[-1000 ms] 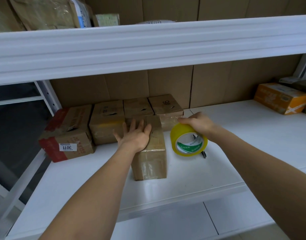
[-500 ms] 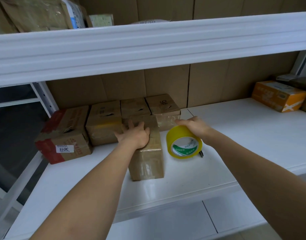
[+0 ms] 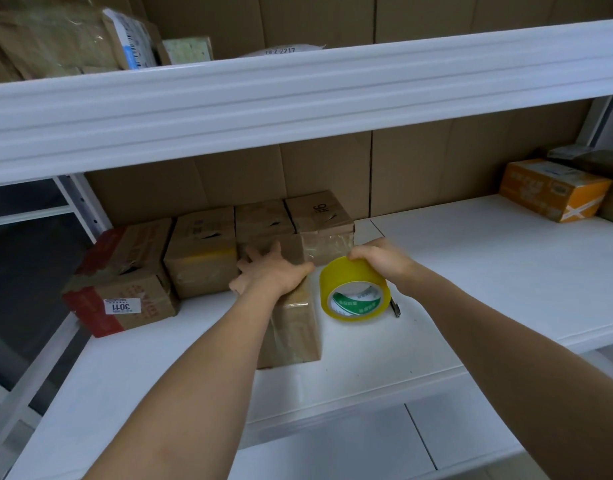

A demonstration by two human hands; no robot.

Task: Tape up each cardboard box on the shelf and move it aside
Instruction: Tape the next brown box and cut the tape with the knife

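Box [image 3: 291, 327] pressed, tape [image 3: 354, 289] gripped beside it.
Left hand [image 3: 270, 275] is laid flat, fingers spread, on the box; right hand [image 3: 381, 259] is curled over the tape, right of the box.

Front box [image 3: 291, 327] before four-box row [image 3: 208, 258] — tape roll [image 3: 355, 289] just right, on shelf [image 3: 471, 271].

You are facing a white metal shelving unit [image 3: 471, 258]; its upper shelf beam [image 3: 298, 95] is crossing the view above it. Brown cardboard sheeting [image 3: 436, 168] is lining the wall behind the unit. A white upright post [image 3: 86, 202] is standing at its left end, and pale floor tiles [image 3: 333, 455] are showing below its front edge.
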